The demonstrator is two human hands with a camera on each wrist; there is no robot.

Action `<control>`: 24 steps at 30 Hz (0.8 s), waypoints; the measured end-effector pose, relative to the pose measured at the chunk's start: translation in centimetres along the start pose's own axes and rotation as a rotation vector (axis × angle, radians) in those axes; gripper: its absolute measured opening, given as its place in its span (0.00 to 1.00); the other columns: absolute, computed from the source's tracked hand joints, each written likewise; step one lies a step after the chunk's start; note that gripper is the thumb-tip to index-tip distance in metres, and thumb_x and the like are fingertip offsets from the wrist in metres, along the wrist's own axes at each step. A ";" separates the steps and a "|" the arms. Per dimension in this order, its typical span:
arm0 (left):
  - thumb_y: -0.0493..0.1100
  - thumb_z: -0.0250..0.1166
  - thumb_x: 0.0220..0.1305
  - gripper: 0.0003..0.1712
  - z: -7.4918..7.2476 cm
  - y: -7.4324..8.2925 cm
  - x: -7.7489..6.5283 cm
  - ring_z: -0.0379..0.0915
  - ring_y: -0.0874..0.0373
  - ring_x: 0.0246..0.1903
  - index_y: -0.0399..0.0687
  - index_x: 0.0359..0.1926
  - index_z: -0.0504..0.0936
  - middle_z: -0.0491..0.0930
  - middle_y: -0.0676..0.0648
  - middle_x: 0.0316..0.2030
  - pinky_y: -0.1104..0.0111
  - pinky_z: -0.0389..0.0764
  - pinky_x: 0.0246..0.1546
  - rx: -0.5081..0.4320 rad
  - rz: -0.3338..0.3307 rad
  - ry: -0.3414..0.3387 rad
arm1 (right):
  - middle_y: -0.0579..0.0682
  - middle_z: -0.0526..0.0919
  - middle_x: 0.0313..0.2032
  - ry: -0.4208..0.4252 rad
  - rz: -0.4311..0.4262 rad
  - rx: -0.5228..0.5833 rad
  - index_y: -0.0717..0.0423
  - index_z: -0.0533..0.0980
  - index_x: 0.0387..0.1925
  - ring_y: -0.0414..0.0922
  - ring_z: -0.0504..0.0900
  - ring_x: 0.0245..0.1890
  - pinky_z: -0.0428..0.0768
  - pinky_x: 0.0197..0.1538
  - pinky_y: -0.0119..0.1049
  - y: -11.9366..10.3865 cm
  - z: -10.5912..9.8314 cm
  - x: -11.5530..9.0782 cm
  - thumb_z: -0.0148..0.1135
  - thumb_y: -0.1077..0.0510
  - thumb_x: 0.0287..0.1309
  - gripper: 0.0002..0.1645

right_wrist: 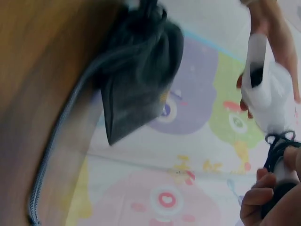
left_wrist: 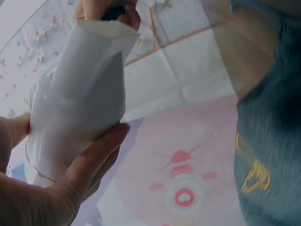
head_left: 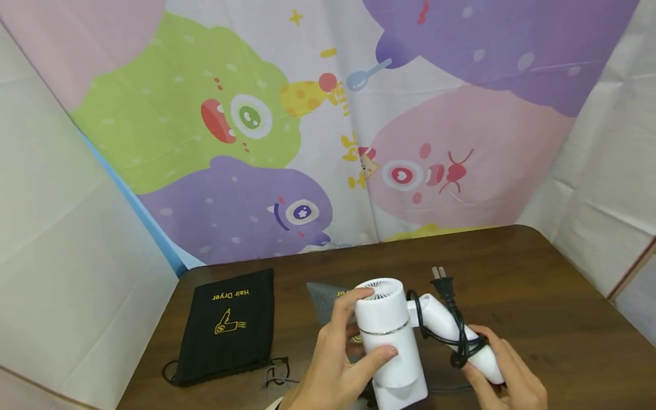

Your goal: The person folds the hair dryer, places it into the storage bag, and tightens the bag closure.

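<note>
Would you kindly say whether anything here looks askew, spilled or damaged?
The backdrop looks askew: its cartoon faces lie sideways. The black pouch lies upside down to the wearer. The hair dryer looks undamaged, with nothing spilled.

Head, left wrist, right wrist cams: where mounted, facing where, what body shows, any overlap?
Head: on the head, facing forward and down at table, hair dryer and backdrop; left hand and right hand show.
Left wrist: on that wrist, facing past the dryer to the backdrop; left hand close, part of the right hand at the top edge.
Right wrist: on that wrist, facing drawstring pouch, dryer and backdrop; both hands show at the right.
Shared by both wrist views: dryer and backdrop.
</note>
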State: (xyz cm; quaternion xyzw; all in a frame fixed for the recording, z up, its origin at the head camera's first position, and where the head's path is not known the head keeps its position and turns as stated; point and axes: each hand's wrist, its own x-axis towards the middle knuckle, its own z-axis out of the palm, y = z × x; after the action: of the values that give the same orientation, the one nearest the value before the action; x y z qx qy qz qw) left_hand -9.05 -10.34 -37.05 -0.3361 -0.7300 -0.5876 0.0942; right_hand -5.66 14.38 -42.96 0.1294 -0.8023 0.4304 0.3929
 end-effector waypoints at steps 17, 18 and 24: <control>0.48 0.68 0.66 0.46 -2.0 0.7 0.3 0.80 0.58 0.48 0.69 0.74 0.49 0.73 0.49 0.59 0.70 0.84 0.32 0.047 -0.253 -0.238 | 0.49 0.84 0.42 -0.150 0.116 -0.163 0.51 0.77 0.59 0.31 0.74 0.29 0.68 0.30 0.21 0.1 -0.2 -0.3 0.78 0.70 0.39 0.41; 0.48 0.68 0.66 0.46 -2.2 0.7 0.3 0.80 0.59 0.48 0.70 0.74 0.49 0.73 0.50 0.59 0.70 0.84 0.31 0.039 -0.263 -0.255 | 0.49 0.84 0.43 -0.167 0.111 -0.160 0.50 0.77 0.60 0.31 0.74 0.29 0.69 0.31 0.22 0.2 -0.3 -0.2 0.78 0.70 0.39 0.41; 0.47 0.70 0.64 0.47 -2.7 0.8 0.4 0.80 0.57 0.51 0.71 0.75 0.52 0.73 0.51 0.61 0.69 0.84 0.30 0.020 -0.268 -0.275 | 0.49 0.84 0.47 -0.276 0.132 -0.154 0.47 0.74 0.62 0.30 0.74 0.31 0.72 0.29 0.30 0.4 -0.4 -0.1 0.76 0.66 0.47 0.39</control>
State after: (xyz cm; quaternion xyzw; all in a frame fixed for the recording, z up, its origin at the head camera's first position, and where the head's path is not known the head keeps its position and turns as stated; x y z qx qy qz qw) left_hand -9.60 -12.65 -35.43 -0.3119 -0.7800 -0.5362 -0.0825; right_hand -5.58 14.98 -43.18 0.1037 -0.8860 0.3706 0.2585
